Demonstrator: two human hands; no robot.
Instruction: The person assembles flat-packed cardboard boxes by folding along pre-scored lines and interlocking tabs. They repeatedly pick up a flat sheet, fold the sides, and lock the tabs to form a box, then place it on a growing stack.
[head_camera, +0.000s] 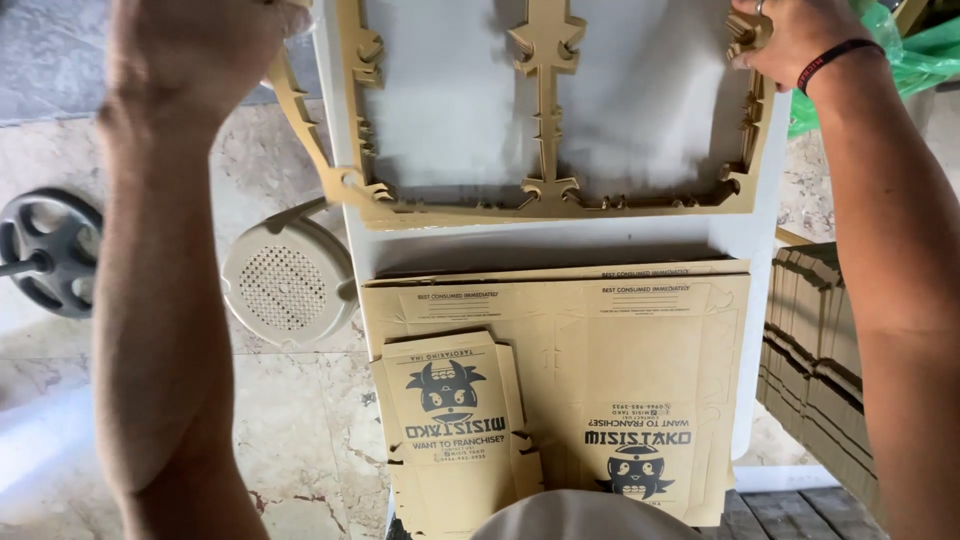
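Both hands are raised over the far end of a white table (745, 240), holding up a brown cardboard frame (545, 205), the waste left after box shapes were punched out of a sheet. The left hand (195, 45) is closed on the frame's left side, where a loose strip bends away past the table's left edge; its fingers are partly cut off by the picture's top edge. The right hand (790, 40), with a dark band on the wrist, pinches the frame's upper right corner. The frame has two large openings with a notched bar between them, and the table shows through both. Its lower bar hangs just above the tabletop. Toward the near edge lies a stack of flat printed sheets (640, 370), and on its left part rests a smaller pile of cut-out box blanks (450, 420). On the floor left of the table stand a beige stool (285, 285) and a dark weight plate (50, 250). More cardboard stacks (815, 350) stand to the right, and a green bag (910, 60) shows past the far right corner.
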